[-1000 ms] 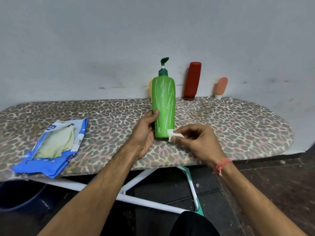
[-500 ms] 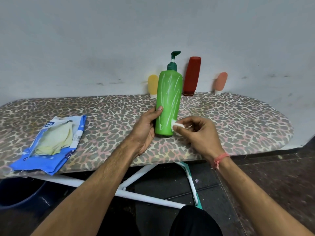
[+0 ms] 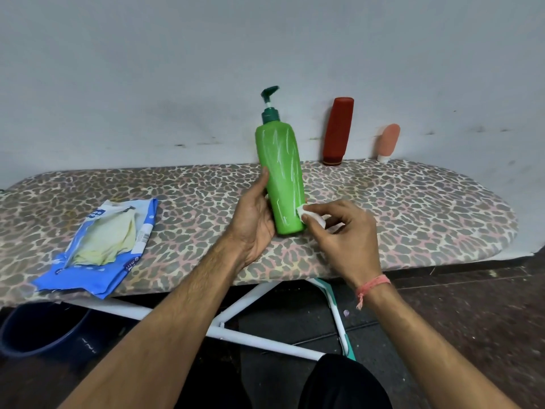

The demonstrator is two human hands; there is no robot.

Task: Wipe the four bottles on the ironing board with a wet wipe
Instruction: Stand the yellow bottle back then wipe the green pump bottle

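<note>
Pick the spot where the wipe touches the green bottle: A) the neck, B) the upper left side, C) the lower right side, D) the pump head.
C: the right hand presses the white wipe on the green bottle low on its right side, near the base.

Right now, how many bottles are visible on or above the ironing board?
3: the green pump bottle held in the left hand; the red bottle and pink bottle against the wall. A fourth may be hidden behind the green one.
</note>
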